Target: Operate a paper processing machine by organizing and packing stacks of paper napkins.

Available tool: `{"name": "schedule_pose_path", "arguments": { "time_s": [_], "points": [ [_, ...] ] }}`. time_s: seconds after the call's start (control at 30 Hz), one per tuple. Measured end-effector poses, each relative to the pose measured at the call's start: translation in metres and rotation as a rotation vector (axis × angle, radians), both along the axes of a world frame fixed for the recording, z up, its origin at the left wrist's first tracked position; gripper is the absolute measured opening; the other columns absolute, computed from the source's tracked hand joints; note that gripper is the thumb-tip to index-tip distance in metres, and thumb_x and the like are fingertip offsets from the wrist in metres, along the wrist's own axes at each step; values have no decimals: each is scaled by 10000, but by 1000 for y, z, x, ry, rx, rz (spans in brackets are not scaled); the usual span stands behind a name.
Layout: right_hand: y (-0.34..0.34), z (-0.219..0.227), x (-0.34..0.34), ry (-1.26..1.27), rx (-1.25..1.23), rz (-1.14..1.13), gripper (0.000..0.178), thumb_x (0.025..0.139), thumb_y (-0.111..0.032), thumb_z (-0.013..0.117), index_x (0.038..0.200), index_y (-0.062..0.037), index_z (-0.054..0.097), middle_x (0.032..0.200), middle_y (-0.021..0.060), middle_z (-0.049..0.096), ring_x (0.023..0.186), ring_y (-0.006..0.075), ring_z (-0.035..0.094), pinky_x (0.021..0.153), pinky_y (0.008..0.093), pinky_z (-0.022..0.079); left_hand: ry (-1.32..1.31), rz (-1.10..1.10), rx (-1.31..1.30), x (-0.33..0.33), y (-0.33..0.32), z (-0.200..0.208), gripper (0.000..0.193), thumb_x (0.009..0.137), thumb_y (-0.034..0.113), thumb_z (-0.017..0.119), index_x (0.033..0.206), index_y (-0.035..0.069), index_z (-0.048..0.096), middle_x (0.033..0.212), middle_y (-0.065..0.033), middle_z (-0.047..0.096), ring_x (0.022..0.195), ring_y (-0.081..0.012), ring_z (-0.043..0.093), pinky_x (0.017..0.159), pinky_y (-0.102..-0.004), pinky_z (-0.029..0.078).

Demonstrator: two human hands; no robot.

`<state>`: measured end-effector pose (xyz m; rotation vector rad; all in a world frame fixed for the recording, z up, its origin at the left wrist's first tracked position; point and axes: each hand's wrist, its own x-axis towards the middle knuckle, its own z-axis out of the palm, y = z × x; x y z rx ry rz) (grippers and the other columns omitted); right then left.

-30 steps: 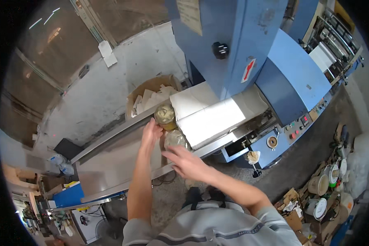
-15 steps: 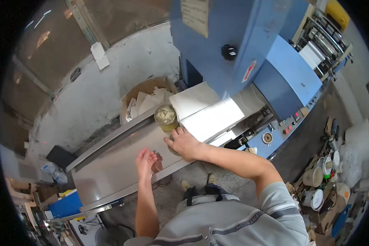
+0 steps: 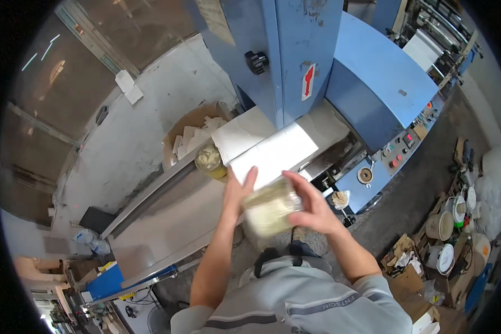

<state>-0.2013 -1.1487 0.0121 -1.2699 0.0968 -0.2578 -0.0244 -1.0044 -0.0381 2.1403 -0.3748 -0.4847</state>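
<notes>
My right hand (image 3: 313, 207) grips the right side of a clear container with pale yellowish contents (image 3: 270, 211), its fingers along the upper edge and thumb low. The container is tilted over the table's near edge and smeared by motion, so its exact kind is unclear. My left hand (image 3: 237, 192) is at the container's left side, fingers apart and pointing away from me; whether it touches the container, I cannot tell. Beyond that hand, a clear jar with similar pale contents (image 3: 210, 160) stands on the metal table (image 3: 178, 214), beside white paper stacks (image 3: 278, 151).
A blue machine (image 3: 309, 61) rises behind the paper, with a control panel (image 3: 398, 158) at its right. A carton of paper scraps (image 3: 192, 125) stands past the table's far edge. Buckets (image 3: 440, 234) and clutter line the right side.
My right hand has lifted the container off the table toward me and rightward. My left hand has come up from the table to beside the container. The view has shifted.
</notes>
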Motion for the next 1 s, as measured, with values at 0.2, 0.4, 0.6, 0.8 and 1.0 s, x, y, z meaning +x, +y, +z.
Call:
{"name": "schedule_pose_path", "arguments": {
  "time_s": [0.2,0.4,0.6,0.8,1.0],
  "points": [
    [-29,-71,-60,133,386,-142,747,793,-295,622,1450,-9,411,1350,137,535,1237,220,512,1065,336,376,-184,26,304,-12,-37,16,1074,849,517,623,1411,-246,119,1169,-408,567,1089,-482,592,948,-446,477],
    [-28,-80,-61,150,486,-127,741,820,-319,639,1451,-8,405,1327,136,554,1214,221,539,1047,342,403,-148,66,280,-9,-39,15,976,799,363,616,1409,-232,140,1145,-399,581,1074,-476,600,945,-444,481],
    [-4,-76,-21,111,500,135,805,818,-310,639,1510,-36,332,1443,138,456,1286,219,463,1080,329,357,-86,112,228,-8,-14,16,846,778,222,623,1450,-109,228,1166,-322,615,1067,-427,623,933,-429,492],
    [33,-73,35,203,479,218,935,766,-332,696,1555,-102,249,1463,172,425,1297,266,471,1091,374,377,280,197,-599,14,104,-46,774,750,-3,575,1474,-8,302,1215,-158,633,1084,-241,636,905,-351,515],
    [42,-62,62,356,286,122,1080,692,-470,724,1570,-127,197,1499,196,359,1335,327,419,1112,425,342,177,309,-781,-1,203,-52,896,744,-83,584,1536,7,175,1320,-173,571,1157,-248,600,966,-357,490]
  ]
}}
